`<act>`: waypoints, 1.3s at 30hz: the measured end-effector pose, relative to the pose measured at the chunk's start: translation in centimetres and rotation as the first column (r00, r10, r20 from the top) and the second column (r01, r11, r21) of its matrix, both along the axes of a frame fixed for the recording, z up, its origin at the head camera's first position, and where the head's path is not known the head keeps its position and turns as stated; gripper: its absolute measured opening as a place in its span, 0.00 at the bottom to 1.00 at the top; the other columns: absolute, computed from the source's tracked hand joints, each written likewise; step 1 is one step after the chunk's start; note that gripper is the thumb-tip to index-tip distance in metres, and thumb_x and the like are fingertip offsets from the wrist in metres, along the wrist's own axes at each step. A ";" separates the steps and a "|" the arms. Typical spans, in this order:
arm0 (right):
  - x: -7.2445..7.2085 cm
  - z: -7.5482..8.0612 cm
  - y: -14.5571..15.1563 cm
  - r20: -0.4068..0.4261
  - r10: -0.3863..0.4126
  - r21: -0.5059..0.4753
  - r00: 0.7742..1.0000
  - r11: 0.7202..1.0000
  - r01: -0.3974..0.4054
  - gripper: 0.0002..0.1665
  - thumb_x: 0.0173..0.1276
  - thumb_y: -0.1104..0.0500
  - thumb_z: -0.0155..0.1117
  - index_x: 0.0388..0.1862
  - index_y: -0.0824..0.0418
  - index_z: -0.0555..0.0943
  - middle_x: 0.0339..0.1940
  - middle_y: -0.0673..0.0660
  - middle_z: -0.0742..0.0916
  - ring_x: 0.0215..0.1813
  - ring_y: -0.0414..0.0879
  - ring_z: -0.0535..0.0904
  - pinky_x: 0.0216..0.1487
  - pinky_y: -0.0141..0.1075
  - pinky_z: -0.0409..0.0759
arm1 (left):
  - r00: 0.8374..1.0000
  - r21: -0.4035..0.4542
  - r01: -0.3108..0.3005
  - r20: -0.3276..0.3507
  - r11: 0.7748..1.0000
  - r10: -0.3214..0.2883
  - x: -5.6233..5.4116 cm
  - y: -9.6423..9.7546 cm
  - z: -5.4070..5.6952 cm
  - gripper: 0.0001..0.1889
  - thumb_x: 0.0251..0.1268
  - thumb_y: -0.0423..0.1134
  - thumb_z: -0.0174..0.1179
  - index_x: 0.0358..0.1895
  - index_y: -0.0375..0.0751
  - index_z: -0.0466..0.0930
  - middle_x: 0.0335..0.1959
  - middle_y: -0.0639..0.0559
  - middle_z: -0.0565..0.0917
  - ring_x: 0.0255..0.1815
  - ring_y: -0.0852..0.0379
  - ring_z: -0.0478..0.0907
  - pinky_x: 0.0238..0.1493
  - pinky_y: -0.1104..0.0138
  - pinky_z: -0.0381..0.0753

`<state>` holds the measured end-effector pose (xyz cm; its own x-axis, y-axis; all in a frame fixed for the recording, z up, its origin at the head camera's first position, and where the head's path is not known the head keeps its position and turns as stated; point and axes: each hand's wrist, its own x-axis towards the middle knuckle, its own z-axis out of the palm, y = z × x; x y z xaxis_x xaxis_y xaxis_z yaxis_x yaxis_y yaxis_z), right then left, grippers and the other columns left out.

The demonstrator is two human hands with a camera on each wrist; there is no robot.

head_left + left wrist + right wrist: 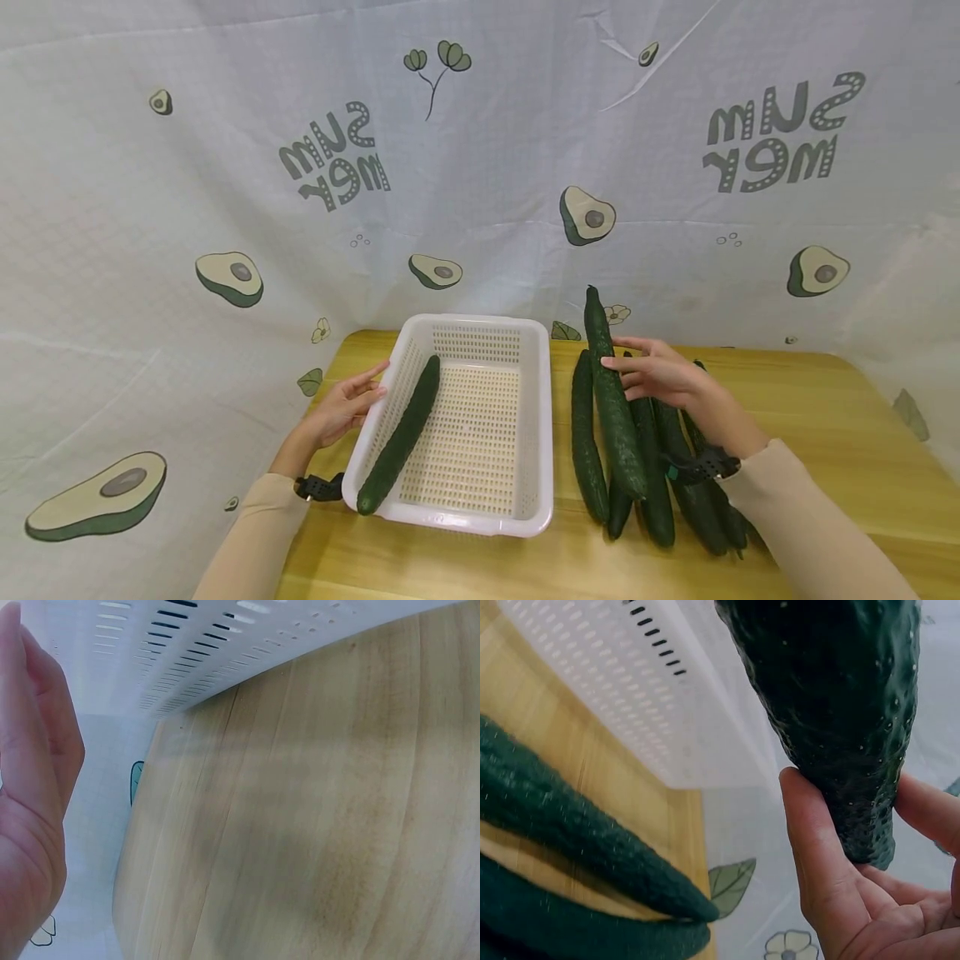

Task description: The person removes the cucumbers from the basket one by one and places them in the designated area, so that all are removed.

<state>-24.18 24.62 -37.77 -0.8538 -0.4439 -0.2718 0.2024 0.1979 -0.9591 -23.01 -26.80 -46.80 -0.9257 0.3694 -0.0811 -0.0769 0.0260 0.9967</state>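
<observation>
My right hand (660, 375) pinches a long dark green cucumber (617, 408) between thumb and fingers, holding it above several others. Up close in the right wrist view, the held cucumber (840, 712) shows bumpy skin, with the thumb on one side and fingers on the other. At the left, my left hand (347, 407) rests against the side of a white plastic basket (546, 417), its fingers fairly straight at the rim. One cucumber (405, 433) lies inside the basket along its left side, its near end up on the front rim.
Several cucumbers (587, 450) lie side by side on the wooden table (810, 433), right of the basket, partly under the right forearm. A white curtain (495, 167) printed with avocados hangs behind the table's far edge and along its left side.
</observation>
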 end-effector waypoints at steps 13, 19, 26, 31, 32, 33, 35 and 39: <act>0.2 -0.7 4.2 -0.037 -0.062 -0.034 0.997 0.998 0.061 0.48 0.78 0.61 0.56 0.81 0.68 0.37 0.28 0.41 0.73 0.28 0.37 0.72 0.33 0.36 0.82 | 1.000 0.006 0.008 0.008 1.000 -0.008 0.1 0.2 0.4 0.32 0.78 0.33 0.52 0.80 0.44 0.52 0.50 0.47 0.79 0.43 0.55 0.84 0.40 0.62 0.86; 0.5 -1.4 6.5 -0.028 -0.111 -0.050 0.993 0.993 0.110 0.48 0.78 0.62 0.56 0.81 0.68 0.36 0.22 0.42 0.71 0.25 0.40 0.69 0.30 0.35 0.80 | 1.000 0.008 0.006 0.006 1.000 -0.006 0.2 0.5 0.6 0.32 0.78 0.33 0.52 0.80 0.43 0.52 0.49 0.47 0.79 0.42 0.55 0.84 0.39 0.63 0.86; 0.7 -2.8 9.6 -0.065 -0.136 -0.083 0.989 0.988 0.130 0.44 0.78 0.64 0.54 0.82 0.65 0.41 0.18 0.49 0.54 0.24 0.44 0.59 0.27 0.34 0.76 | 1.000 0.009 0.014 0.002 1.000 -0.014 0.2 0.5 0.6 0.32 0.78 0.33 0.52 0.80 0.43 0.51 0.50 0.47 0.79 0.43 0.54 0.84 0.41 0.61 0.86; 1.0 -3.7 12.0 -0.065 -0.144 -0.115 0.987 0.984 0.136 0.27 0.78 0.66 0.53 0.62 0.34 0.73 0.18 0.50 0.54 0.25 0.43 0.64 0.29 0.35 0.78 | 1.000 0.004 0.019 -0.001 1.000 -0.019 0.2 0.4 0.4 0.32 0.79 0.33 0.51 0.80 0.43 0.51 0.50 0.47 0.79 0.43 0.55 0.84 0.40 0.63 0.86; 1.0 -3.9 12.4 -0.061 -0.144 -0.118 0.988 0.984 0.137 0.25 0.78 0.66 0.53 0.55 0.33 0.75 0.18 0.49 0.54 0.25 0.43 0.63 0.29 0.35 0.78 | 1.000 0.004 0.019 -0.001 1.000 -0.019 0.1 0.4 0.4 0.32 0.79 0.33 0.51 0.80 0.43 0.51 0.50 0.47 0.79 0.42 0.55 0.84 0.40 0.63 0.86; 1.1 -4.0 12.8 -0.060 -0.142 -0.111 0.988 0.985 0.135 0.25 0.78 0.66 0.53 0.54 0.31 0.76 0.17 0.48 0.56 0.27 0.40 0.68 0.30 0.36 0.80 | 1.000 0.004 0.019 -0.001 1.000 -0.019 0.2 0.3 0.4 0.32 0.79 0.32 0.51 0.80 0.43 0.51 0.50 0.47 0.79 0.42 0.55 0.84 0.40 0.64 0.86; 1.2 -4.2 13.7 -0.078 -0.132 -0.070 0.988 0.990 0.126 0.28 0.79 0.65 0.53 0.67 0.35 0.71 0.20 0.39 0.67 0.33 0.34 0.75 0.34 0.38 0.82 | 1.000 0.008 0.017 0.000 1.000 -0.017 0.2 0.3 0.3 0.32 0.79 0.32 0.51 0.80 0.43 0.51 0.50 0.47 0.79 0.42 0.55 0.84 0.40 0.63 0.86; 1.4 -4.6 15.2 -0.126 -0.113 0.077 0.986 0.989 0.124 0.41 0.80 0.61 0.53 0.82 0.63 0.43 0.63 0.62 0.78 0.50 0.35 0.80 0.44 0.42 0.84 | 1.000 0.013 0.019 0.001 1.000 -0.019 0.2 0.2 0.3 0.32 0.79 0.32 0.51 0.80 0.43 0.51 0.50 0.47 0.78 0.43 0.55 0.84 0.41 0.62 0.86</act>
